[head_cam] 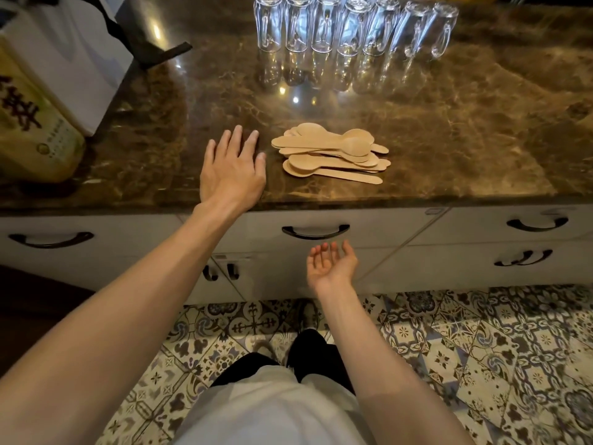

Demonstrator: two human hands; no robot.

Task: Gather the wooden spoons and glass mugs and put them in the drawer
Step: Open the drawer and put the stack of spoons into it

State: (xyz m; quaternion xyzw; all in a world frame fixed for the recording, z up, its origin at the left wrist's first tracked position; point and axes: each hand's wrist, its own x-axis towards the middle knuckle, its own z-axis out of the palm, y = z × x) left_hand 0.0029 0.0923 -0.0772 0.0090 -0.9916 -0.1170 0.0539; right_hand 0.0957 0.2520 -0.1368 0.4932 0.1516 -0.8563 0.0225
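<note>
Starting only: wooden spoons [330,154] are lying piled, glass mugs [353,27] standing far, drawer [378,228] apparently closed. Left hand [232,175] is resting splayed; right hand [332,268] hovering loose, empty.

Bench [449,139], brown marble: seven glass mugs [353,27] in a close row at the far edge; a loose pile of wooden spoons [330,154] near the front edge; a printed bag [35,123] at far left. Left grip [232,171]: palm down on the bench, fingers spread straight, just left of the spoons, not touching them. Right grip [332,264]: palm up, fingers loosely curled, empty, just below the black handle [316,232] of the closed middle drawer [369,226], above patterned floor tiles [481,348].
</note>
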